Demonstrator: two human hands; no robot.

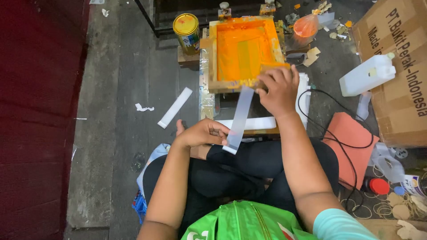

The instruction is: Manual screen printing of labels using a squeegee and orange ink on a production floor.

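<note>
Pale strip at the near edge of the orange screen frame

I held the pale strip [239, 119] between both hands: my left hand [202, 133] pinched its lower end above my lap, my right hand [279, 89] closed on the wooden screen frame [213, 62]; next it seemed to need careful alignment, yellow tin [187, 30] well apart

Beyond the hands stand a yellow-lidded tin [187, 31] and what looks like a bag of orange ink [306, 26], with a white jug [367, 74], cardboard box [400, 89] and orange pad [351, 144] to their right.
</note>
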